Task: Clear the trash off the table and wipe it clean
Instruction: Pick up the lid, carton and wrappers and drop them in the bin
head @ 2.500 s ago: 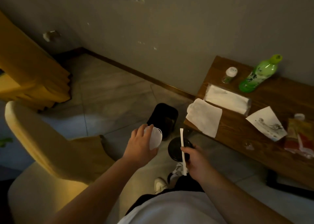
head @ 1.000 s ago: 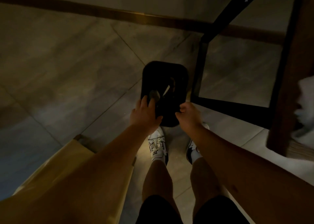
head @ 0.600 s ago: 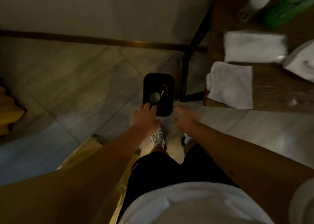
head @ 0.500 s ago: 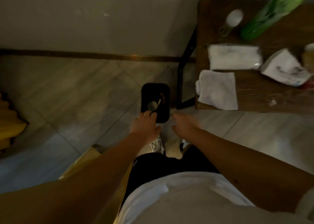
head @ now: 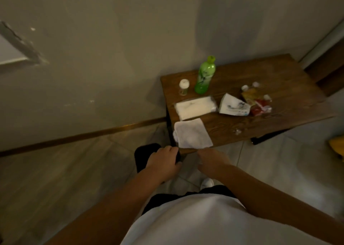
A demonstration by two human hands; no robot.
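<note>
Both your grips empty, fingers loose: right hand sits just below the white cloth overhanging the worktop near corner, nearer than left hand over the bin.

A dim room: a plain grey wall meets a grey tiled floor at a brown skirting board — a window frame shows on the wall, far left of the wooden table.
</note>
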